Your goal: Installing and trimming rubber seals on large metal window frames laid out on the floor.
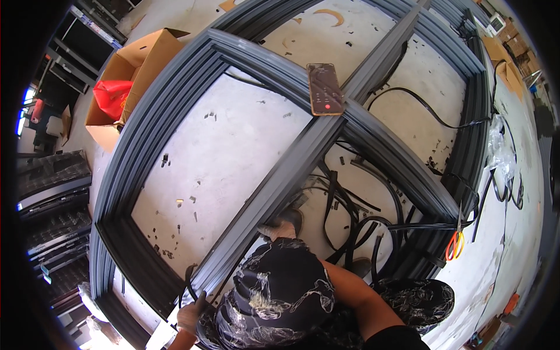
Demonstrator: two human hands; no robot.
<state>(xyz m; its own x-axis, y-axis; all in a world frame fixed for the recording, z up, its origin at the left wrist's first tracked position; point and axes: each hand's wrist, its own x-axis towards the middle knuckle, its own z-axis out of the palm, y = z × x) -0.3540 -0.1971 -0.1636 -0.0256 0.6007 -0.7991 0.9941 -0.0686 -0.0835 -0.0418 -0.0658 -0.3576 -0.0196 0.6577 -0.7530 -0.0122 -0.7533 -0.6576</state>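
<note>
A large grey window frame [274, 169] lies flat, with bars crossing near its middle. At the lower left my left hand [189, 315] is closed round a black rubber strip [189, 281] that loops up at the frame's near bar. My right hand [283, 227], its fingertips in grey covering, reaches past my knee to the side of the long bar. Its fingers are pressed together against the bar; what they pinch, if anything, is hidden. More black rubber strip [350, 221] lies in loose coils inside the frame opening to the right of that hand.
A phone [325, 88] lies on the bar crossing. Scissors with orange and yellow handles [454, 246] rest at the right edge. A cardboard box [146, 64] holding a red bag [112, 98] stands at the far left. Clear plastic wrap [500, 143] and small black scraps lie about.
</note>
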